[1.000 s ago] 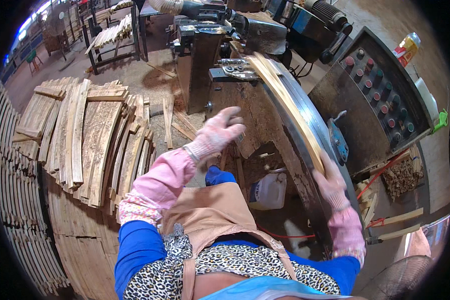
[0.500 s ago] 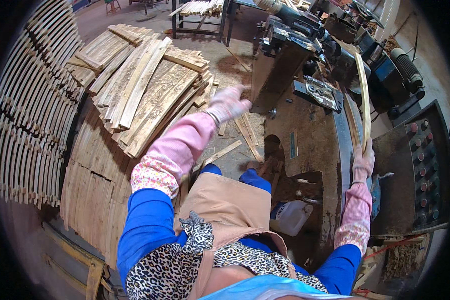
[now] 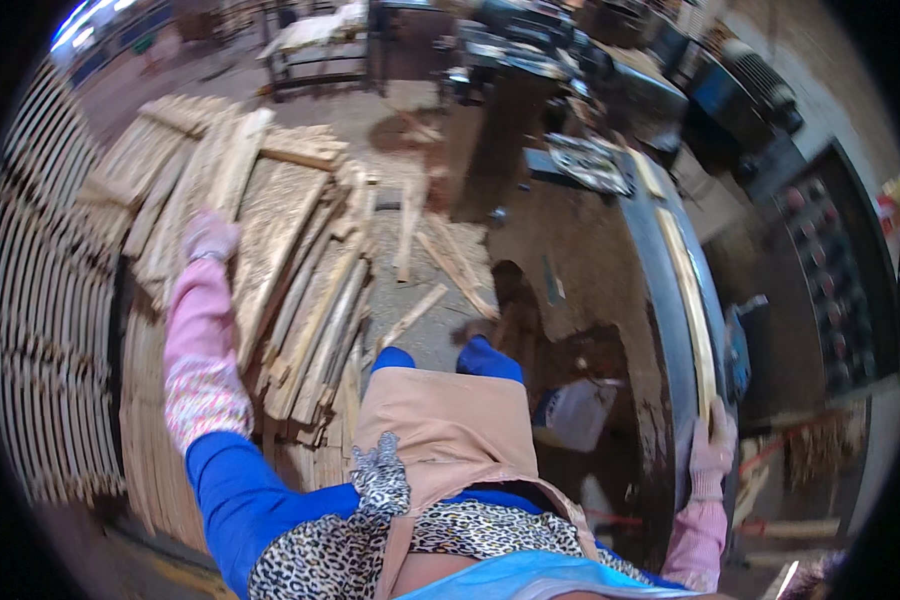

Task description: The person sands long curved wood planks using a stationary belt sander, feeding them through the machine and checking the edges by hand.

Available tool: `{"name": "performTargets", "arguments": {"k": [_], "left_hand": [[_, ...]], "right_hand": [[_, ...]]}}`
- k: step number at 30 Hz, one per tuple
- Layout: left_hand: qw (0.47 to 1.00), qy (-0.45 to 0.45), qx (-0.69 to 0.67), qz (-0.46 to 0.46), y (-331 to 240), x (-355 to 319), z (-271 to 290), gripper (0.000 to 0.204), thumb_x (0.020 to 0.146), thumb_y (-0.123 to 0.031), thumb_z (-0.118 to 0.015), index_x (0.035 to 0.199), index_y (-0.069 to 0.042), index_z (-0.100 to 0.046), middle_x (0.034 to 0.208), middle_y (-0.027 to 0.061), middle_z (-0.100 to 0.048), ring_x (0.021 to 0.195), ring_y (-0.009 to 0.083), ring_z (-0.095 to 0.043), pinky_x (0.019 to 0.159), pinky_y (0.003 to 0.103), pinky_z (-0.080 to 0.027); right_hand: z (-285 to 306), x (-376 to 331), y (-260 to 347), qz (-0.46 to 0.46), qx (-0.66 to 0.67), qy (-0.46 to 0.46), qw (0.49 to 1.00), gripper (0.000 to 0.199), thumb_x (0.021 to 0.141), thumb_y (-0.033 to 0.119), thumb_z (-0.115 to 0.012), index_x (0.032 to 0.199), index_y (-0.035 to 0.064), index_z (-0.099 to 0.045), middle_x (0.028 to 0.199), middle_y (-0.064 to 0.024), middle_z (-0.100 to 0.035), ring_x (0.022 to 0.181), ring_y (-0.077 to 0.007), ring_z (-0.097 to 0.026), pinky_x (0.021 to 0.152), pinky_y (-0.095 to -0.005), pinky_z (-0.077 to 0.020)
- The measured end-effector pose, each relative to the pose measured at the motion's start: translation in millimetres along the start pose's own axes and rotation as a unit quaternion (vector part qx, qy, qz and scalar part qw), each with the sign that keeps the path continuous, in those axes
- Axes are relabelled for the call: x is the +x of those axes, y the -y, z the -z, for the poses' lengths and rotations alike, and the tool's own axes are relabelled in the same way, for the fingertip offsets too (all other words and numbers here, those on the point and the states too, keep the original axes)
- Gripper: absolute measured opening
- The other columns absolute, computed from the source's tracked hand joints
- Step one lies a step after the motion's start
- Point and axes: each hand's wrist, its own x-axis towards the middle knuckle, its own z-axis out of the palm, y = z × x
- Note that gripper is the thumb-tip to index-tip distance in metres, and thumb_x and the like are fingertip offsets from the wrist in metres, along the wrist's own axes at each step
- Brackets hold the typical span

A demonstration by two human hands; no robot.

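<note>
A heap of rough wooden slats [image 3: 270, 250] covers the floor, and the gloved left hand [image 3: 210, 237] rests on its far left side, its grip too blurred to tell. Well right of the heap, the right hand [image 3: 712, 452] clasps the near end of a thin curved wooden strip [image 3: 690, 300] lying along a dark metal rim [image 3: 660, 330].

Hands in pale pinkish-white gloves (left [image 3: 210, 238], right [image 3: 712, 450]), pink floral-print sleeve covers [image 3: 202, 360] over blue sleeves, leopard-print top [image 3: 370, 550], tan apron [image 3: 448, 440], blue trousers [image 3: 488, 358]; pale yellow-brown wood strip [image 3: 692, 300], weathered tan-grey planks [image 3: 280, 240], white plastic jug [image 3: 580, 412].
</note>
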Motion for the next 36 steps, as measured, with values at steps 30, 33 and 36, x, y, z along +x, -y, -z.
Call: {"name": "performTargets", "arguments": {"k": [30, 33, 36], "left_hand": [[0.702, 0.212, -0.564, -0.38, -306.6, -232.6, 21.7, 0.076, 0.09, -0.045, -0.074, 0.146, 0.0, -0.048, 0.134, 0.0224, -0.064, 0.123, 0.0317, -0.063, 0.106, 0.04, -0.049], [0.801, 0.133, -0.492, -0.314, -248.2, -168.5, -10.1, 0.074, 0.089, -0.04, -0.076, 0.145, 0.002, -0.05, 0.133, 0.024, -0.064, 0.123, 0.034, -0.063, 0.108, 0.04, -0.047], [0.848, 0.112, -0.447, -0.263, -216.9, -128.5, -23.0, 0.068, 0.089, -0.041, -0.075, 0.14, 0.001, -0.055, 0.128, 0.025, -0.067, 0.12, 0.0349, -0.065, 0.103, 0.041, -0.05]], "right_hand": [[24.3, 35.4, 116.8, -0.062, 0.485, 0.106, 0.866, 0.081, 0.091, 0.016, -0.07, 0.161, 0.0055, -0.03, 0.157, -0.0161, -0.047, 0.141, -0.0251, -0.048, 0.113, -0.0354, -0.0412], [44.9, 9.7, 59.5, -0.073, 0.07, 0.117, 0.988, 0.079, 0.089, 0.026, -0.07, 0.159, 0.014, -0.035, 0.136, -0.0224, -0.06, 0.125, -0.0363, -0.058, 0.106, -0.0441, -0.0477], [10.5, 21.5, 40.3, -0.088, -0.041, 0.06, 0.993, 0.076, 0.089, 0.03, -0.07, 0.157, 0.0219, -0.039, 0.121, -0.022, -0.065, 0.112, -0.0415, -0.061, 0.095, -0.0505, -0.051]]}}
